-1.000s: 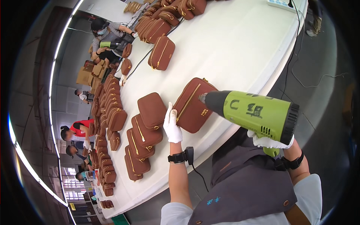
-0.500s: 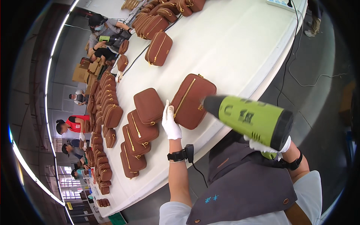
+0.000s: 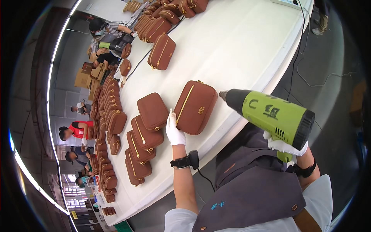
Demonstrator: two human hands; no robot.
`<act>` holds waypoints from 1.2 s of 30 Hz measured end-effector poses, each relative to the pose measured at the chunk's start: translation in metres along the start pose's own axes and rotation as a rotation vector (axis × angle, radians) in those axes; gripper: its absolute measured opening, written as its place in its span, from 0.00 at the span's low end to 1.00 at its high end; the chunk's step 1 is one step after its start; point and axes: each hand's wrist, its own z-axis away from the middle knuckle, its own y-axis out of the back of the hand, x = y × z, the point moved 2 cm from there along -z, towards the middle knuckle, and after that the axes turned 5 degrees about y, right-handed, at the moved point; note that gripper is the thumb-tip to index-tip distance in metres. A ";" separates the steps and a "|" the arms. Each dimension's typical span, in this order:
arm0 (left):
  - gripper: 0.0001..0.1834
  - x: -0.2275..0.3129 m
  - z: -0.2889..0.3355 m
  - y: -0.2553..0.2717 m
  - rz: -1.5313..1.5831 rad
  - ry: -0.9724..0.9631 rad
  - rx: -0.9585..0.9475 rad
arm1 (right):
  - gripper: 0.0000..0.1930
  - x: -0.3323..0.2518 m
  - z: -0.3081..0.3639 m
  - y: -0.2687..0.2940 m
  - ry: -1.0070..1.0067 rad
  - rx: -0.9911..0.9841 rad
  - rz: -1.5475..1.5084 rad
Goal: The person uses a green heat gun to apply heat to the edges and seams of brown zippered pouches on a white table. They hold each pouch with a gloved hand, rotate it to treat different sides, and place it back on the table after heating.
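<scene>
My gloved left hand (image 3: 176,130) grips the left edge of a brown zipped bag (image 3: 198,108), thumb along its side. The bag is tilted up off the white table, its gold zipper and gold lettering facing me. In my gloved right hand (image 3: 285,144) is a green heat gun (image 3: 272,116) with a black rear; much of its handle is hidden by the hand. The gun's metal nozzle points at the bag's right side, a small gap away from it. Beside my left hand, an overlapping row of brown bags (image 3: 145,133) lies on the table.
Another brown bag (image 3: 161,52) lies farther up the white table (image 3: 232,46), near a black cable (image 3: 135,66). Long rows of bags (image 3: 110,112) line the left side. A co-worker (image 3: 106,34) holds a similar green gun at the far left. A power strip (image 3: 288,3) sits at the top right.
The heat gun has moved right, away from the bag's face, with my right hand. The bag has shifted slightly left and its lettering now shows fully. My left hand keeps its hold.
</scene>
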 end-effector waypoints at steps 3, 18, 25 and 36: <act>0.26 -0.003 -0.002 0.001 0.005 -0.029 0.016 | 0.20 0.041 0.027 0.013 -0.120 -0.051 -0.058; 0.25 0.008 0.008 0.001 -0.093 -0.050 0.001 | 0.24 0.003 0.011 0.007 -0.112 0.132 -0.064; 0.25 0.019 0.010 -0.004 -0.181 -0.114 -0.035 | 0.22 0.027 0.010 0.010 0.139 -0.134 0.250; 0.21 0.023 0.008 0.010 -0.468 -0.271 -0.098 | 0.19 0.029 -0.018 0.009 -0.021 -0.259 0.281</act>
